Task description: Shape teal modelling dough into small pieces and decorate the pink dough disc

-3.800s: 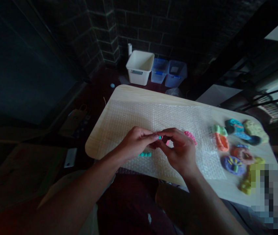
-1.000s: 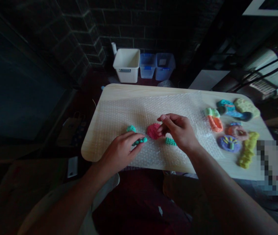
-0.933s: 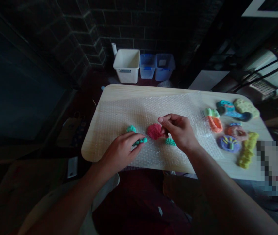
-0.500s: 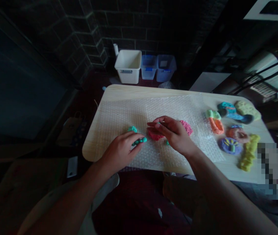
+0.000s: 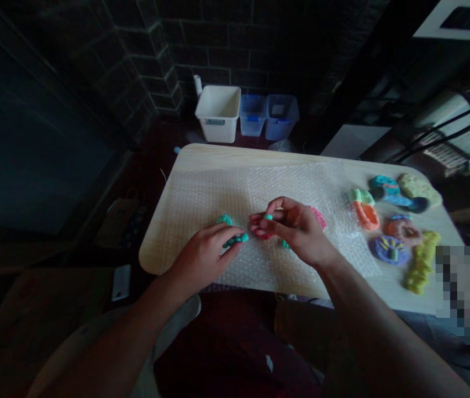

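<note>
My left hand [image 5: 204,254] rests low over the bubble wrap [image 5: 205,196], thumb and fingers closed on a short row of green clay balls [image 5: 235,240]. Between the thumb and forefinger of my right hand [image 5: 299,231] is a small green clay ball [image 5: 268,217]. That hand hovers above a pinkish-red clay piece [image 5: 264,235], which its fingers partly cover. Behind the right hand a bumpy pink clay piece [image 5: 318,215] shows in part. A bumpy green clay lump [image 5: 224,219] lies just beyond my left hand. Under the right palm, another green clay piece [image 5: 285,244] is mostly hidden.
Several coloured clay models, among them an orange and green one [image 5: 365,210], a purple disc [image 5: 390,250] and a yellow strip [image 5: 423,262], lie on the wooden table's [image 5: 214,153] right end. A white bin [image 5: 220,130] and two blue tubs [image 5: 253,124] stand on the floor beyond.
Both hands were together 3.8 s ago; now they are apart. During the last second my right hand shifted left over the pinkish-red piece, and the green ball came into view. My left hand stayed put.
</note>
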The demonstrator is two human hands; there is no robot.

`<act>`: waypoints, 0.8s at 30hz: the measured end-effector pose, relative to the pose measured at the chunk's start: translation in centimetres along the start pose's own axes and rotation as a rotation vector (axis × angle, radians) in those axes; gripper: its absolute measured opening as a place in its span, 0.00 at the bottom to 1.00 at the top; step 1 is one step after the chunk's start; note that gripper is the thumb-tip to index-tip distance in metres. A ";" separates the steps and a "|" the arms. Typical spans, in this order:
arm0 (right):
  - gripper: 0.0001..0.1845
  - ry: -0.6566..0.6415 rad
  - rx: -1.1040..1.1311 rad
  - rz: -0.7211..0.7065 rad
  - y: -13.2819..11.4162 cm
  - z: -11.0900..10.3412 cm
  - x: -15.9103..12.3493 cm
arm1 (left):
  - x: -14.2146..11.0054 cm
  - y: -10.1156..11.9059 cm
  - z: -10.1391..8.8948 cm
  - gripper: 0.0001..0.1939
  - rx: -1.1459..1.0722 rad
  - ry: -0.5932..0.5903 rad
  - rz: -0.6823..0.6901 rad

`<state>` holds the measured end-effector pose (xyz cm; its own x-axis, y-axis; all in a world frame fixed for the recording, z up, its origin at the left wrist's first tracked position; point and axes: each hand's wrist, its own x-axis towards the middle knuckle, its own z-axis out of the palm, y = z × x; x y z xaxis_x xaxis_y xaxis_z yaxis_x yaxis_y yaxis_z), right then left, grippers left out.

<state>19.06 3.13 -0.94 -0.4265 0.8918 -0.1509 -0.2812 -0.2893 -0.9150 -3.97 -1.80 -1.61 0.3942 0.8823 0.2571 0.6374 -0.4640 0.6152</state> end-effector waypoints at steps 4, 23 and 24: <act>0.15 -0.038 0.010 0.027 0.0 0.3 -0.1 | 0.0 0.0 -0.1 0.08 -0.004 0.003 -0.007; 0.16 -0.011 0.028 0.032 0.3 0.4 0.2 | -0.1 0.0 -0.2 0.07 -0.021 -0.008 -0.018; 0.17 -0.007 0.015 0.033 0.3 0.4 0.2 | -0.1 0.0 -0.2 0.07 -0.021 -0.009 -0.020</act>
<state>18.53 3.04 -1.06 -0.4419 0.8791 -0.1787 -0.2794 -0.3241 -0.9038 -4.13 -1.84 -1.49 0.3876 0.8906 0.2380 0.6309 -0.4445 0.6359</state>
